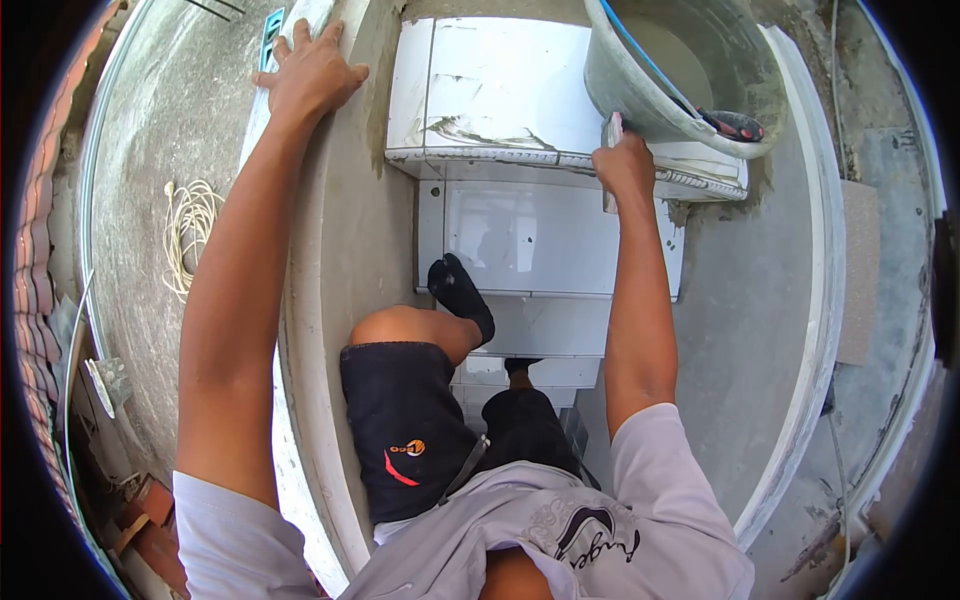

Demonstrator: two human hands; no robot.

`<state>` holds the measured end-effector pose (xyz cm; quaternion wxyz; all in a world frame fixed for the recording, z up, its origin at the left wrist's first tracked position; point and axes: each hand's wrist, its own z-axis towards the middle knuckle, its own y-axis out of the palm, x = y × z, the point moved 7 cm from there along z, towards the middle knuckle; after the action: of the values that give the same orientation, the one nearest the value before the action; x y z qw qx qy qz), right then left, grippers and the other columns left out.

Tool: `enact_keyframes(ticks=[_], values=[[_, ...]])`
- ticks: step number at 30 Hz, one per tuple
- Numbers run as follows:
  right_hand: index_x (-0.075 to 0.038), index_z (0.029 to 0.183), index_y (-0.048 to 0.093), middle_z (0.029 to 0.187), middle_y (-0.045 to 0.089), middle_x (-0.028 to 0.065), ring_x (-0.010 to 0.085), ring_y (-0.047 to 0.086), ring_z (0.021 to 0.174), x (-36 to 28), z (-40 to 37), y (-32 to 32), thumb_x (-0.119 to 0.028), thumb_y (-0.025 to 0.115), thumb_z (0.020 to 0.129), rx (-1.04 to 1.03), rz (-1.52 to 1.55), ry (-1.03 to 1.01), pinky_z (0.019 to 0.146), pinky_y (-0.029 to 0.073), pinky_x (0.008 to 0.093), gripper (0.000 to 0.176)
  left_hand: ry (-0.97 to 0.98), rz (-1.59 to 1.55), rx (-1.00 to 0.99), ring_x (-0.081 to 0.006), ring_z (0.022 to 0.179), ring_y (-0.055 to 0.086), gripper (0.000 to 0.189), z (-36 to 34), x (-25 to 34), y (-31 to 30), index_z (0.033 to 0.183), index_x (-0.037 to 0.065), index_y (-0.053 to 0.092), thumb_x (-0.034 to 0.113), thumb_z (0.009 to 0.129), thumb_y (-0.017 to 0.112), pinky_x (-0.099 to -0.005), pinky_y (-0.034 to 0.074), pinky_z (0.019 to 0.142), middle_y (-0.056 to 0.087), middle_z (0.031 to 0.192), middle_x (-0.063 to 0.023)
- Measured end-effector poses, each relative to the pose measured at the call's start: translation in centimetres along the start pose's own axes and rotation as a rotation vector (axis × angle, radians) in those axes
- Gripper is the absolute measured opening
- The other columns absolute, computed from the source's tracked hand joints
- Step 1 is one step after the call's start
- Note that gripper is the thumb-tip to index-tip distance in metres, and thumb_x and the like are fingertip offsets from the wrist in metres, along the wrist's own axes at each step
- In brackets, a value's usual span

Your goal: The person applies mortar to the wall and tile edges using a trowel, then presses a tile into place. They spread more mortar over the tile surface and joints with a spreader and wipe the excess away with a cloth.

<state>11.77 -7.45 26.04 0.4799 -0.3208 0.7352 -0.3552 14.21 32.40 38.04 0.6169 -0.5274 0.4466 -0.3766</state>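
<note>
right hand (625, 168): fingers wrapped round flat tool (612, 129) | long axis crosses step edge (490, 155) | bucket (601, 80) just beyond | left hand (313, 75) farther off, fingers spread on wall (340, 215)

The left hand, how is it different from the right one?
The left hand is spread open on the pale wall; the right hand is curled around a thin, flat tool. The left hand is near something blue; the right hand is by the grey bucket. Both hands are bare.
</note>
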Motion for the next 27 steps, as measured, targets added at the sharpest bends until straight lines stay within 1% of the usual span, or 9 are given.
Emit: enact_keyframes(ticks=[6,9,12,14,17,18,21,23,27], values=[[0.002,0.101,0.072,0.106,0.069,0.0246,0.0446,0.068,0.101,-14.7,-4.7,10.6,-0.015,0.069,0.078,-0.203,0.081,-0.279,0.09,0.055,0.05,0.029,0.001,-0.011,-0.02,-0.0443,0.151,0.023,0.077,-0.2,0.1,-0.4,0.154,0.026,0.042,0.043,0.086,0.072,-0.0794,0.02,0.11,0.023,0.166,-0.0145],[0.0,0.098,0.072,0.1,0.071,0.0259,0.0432,0.069,0.097,-16.4,-7.5,12.5,-0.015,0.068,0.077,-0.345,0.134,-0.305,0.089,0.055,0.0483,0.027,-0.011,0.014,-0.059,-0.0442,0.151,0.023,0.077,0.0,0.1,-0.4,0.154,0.026,0.041,0.044,0.086,0.072,-0.0792,0.021,0.109,0.022,0.167,-0.014],[0.001,0.097,0.07,0.094,0.072,0.0261,0.041,0.071,0.092,-8.5,-7.0,9.1,-0.014,0.065,0.075,-0.352,0.44,-0.211,0.085,0.054,0.0449,0.028,-0.013,-0.011,-0.085,-0.0431,0.151,0.022,0.078,-0.1,0.2,-0.7,0.155,0.028,0.04,0.044,0.085,0.072,-0.079,0.021,0.109,0.021,0.167,-0.0125],[0.002,0.097,0.069,0.088,0.073,0.0181,0.0292,0.07,0.081,1.4,-5.4,5.1,-0.014,0.067,0.074,-0.266,0.652,-0.1,0.079,0.054,0.0387,0.028,-0.025,-0.005,-0.081,-0.0426,0.151,0.022,0.078,0.1,0.1,-0.5,0.155,0.028,0.04,0.044,0.085,0.071,-0.0789,0.021,0.109,0.02,0.168,-0.0119],[0.004,0.105,0.07,0.093,0.073,0.0099,0.0178,0.067,0.081,15.3,-2.3,-4.9,-0.003,0.067,0.08,0.059,0.783,0.111,0.074,0.052,0.0346,0.026,-0.034,0.01,-0.092,-0.0421,0.152,0.022,0.079,0.1,0.2,-0.5,0.156,0.029,0.039,0.044,0.085,0.071,-0.0791,0.021,0.109,0.02,0.168,-0.0119],[0.004,0.103,0.07,0.093,0.073,0.0119,0.019,0.068,0.081,18.4,-1.1,-8.9,-0.005,0.067,0.079,0.184,0.63,0.115,0.073,0.052,0.0349,0.026,-0.032,0.01,-0.085,-0.0422,0.152,0.021,0.08,0.1,0.1,-0.4,0.155,0.029,0.039,0.044,0.084,0.072,-0.0794,0.021,0.108,0.02,0.168,-0.0122],[0.003,0.098,0.07,0.091,0.073,0.0223,0.0381,0.071,0.085,24.1,4.2,-15.9,-0.016,0.067,0.078,0.483,-0.01,0.065,0.08,0.054,0.0456,0.028,-0.033,0.003,-0.08,-0.0422,0.152,0.021,0.08,0.1,0.3,-0.5,0.155,0.028,0.041,0.043,0.083,0.072,-0.0795,0.021,0.108,0.02,0.168,-0.0127],[0.003,0.099,0.07,0.095,0.07,0.0286,0.0476,0.068,0.092,23.5,6.9,-16.6,-0.018,0.065,0.075,0.453,-0.148,-0.023,0.084,0.053,0.0497,0.033,-0.023,-0.008,-0.074,-0.0426,0.152,0.021,0.079,0.2,0.4,-0.5,0.154,0.028,0.041,0.044,0.083,0.072,-0.0794,0.021,0.108,0.021,0.168,-0.0131],[0.002,0.1,0.071,0.099,0.07,0.0293,0.0472,0.067,0.097,22.6,9.4,-13.7,-0.017,0.064,0.075,0.286,-0.194,0.049,0.087,0.053,0.0508,0.032,-0.012,-0.007,-0.061,-0.0432,0.151,0.022,0.079,0.4,0.0,-0.1,0.154,0.028,0.042,0.044,0.083,0.071,-0.0796,0.02,0.108,0.021,0.167,-0.0134]])
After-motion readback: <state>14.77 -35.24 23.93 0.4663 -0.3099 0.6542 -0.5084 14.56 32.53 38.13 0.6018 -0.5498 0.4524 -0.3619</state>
